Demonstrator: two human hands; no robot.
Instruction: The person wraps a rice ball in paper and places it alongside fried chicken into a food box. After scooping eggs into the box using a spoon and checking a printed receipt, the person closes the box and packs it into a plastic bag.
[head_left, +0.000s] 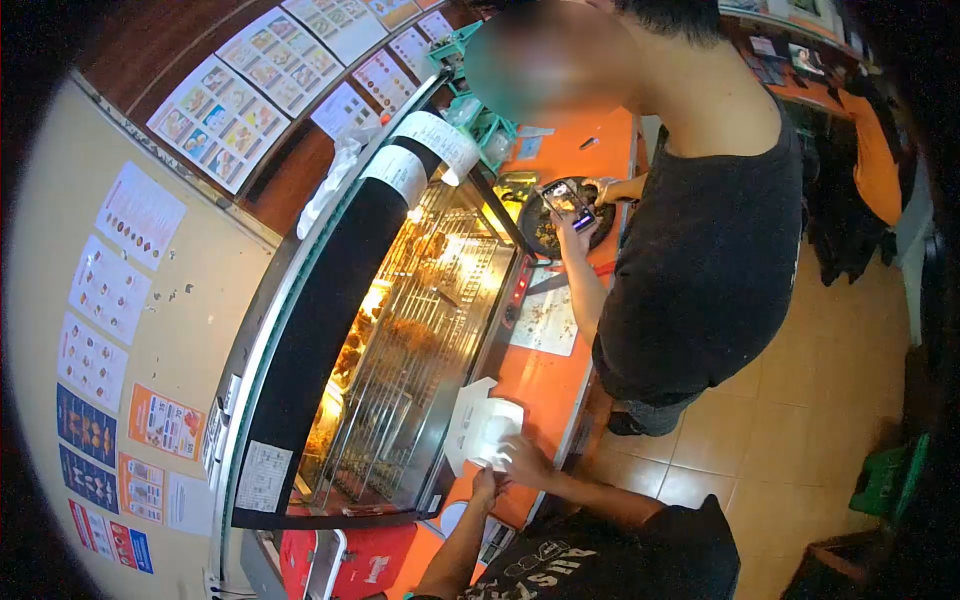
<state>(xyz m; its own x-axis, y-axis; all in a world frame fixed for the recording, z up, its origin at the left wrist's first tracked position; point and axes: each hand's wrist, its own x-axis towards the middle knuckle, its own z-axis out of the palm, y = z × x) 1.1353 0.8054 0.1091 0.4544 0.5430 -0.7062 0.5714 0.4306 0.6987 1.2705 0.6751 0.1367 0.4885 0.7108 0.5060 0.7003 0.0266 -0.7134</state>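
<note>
An unfolded white takeaway box (470, 425) lies on the orange counter, with its flaps raised. My left hand (485, 488) is closed on the box's near edge, its fingers pinched together. My right hand (527, 465) reaches over the right side of the box, its fingers bent against the card; the fingertips are partly hidden. Directly left of the box stands a lit glass food warmer (400, 360) with wire racks of browned food inside.
A co-worker in a black sleeveless top (700, 260) stands farther along the counter, holding a phone (568, 205) over a dark pan (545, 235). A white cutting board (545, 320) lies between us. A red box (365, 560) sits near me. Printed sheets (140, 215) cover the wall.
</note>
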